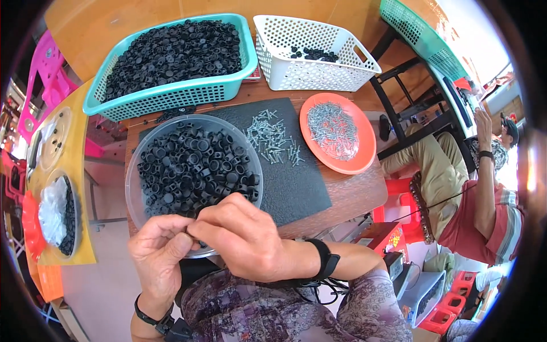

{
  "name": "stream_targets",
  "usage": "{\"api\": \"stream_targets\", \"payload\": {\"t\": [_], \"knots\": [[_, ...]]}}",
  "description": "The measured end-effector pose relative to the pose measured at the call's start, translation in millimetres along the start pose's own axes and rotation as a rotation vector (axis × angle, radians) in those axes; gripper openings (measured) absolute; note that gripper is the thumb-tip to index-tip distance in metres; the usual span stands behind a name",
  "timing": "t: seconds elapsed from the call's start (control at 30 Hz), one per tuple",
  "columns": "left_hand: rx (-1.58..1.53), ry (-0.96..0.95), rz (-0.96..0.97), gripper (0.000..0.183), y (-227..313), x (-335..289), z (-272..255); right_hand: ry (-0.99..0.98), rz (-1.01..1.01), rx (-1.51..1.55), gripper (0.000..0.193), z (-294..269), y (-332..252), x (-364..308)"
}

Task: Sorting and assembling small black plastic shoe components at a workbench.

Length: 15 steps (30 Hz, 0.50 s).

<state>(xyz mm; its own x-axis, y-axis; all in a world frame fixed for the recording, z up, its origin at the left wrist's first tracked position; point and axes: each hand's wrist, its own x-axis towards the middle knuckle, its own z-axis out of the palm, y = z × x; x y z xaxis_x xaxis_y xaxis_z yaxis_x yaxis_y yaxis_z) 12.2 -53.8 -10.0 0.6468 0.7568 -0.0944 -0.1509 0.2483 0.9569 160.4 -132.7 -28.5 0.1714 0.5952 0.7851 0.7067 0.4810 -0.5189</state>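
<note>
Both hands meet at the near rim of the clear bowl point(134, 194) of black caps point(194, 168): the left hand point(159, 251) and right hand point(245, 239) are pinched together on something small, seemingly one cap with a screw, though the fingers hide it. Judging by that, a screw is being fitted into a cap. Next would come a fresh screw from the loose screws point(273, 137) on the black mat point(296, 182), with more on the orange plate point(364, 157).

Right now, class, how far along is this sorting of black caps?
Done: only a few caps lie in the white basket. In hand: the left hand and right hand pinch one small piece together over the clear bowl. Left: that bowl and the teal basket are full; screws fill the orange plate.
</note>
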Motion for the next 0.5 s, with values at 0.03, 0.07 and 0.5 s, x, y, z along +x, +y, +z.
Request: {"api": "stream_targets", "payload": {"t": [0.03, 0.07, 0.5], "knots": [[0.011, 0.026, 0.015, 0.025, -1.1, -0.2, -0.5, -0.013, -0.003, -0.014, 0.038, -5.6, 1.8, -0.3], [0.022, 0.052, 0.031, 0.026, -2.2, -0.4, -1.4, -0.009, 0.016, -0.102, 0.033, -18.0, 5.6, 1.9], [0.082, 0.133, 0.056, 0.030, -16.7, -7.0, -14.4, -0.309, 0.257, -0.883, 0.022, -85.6, 81.9, -37.8]]}}
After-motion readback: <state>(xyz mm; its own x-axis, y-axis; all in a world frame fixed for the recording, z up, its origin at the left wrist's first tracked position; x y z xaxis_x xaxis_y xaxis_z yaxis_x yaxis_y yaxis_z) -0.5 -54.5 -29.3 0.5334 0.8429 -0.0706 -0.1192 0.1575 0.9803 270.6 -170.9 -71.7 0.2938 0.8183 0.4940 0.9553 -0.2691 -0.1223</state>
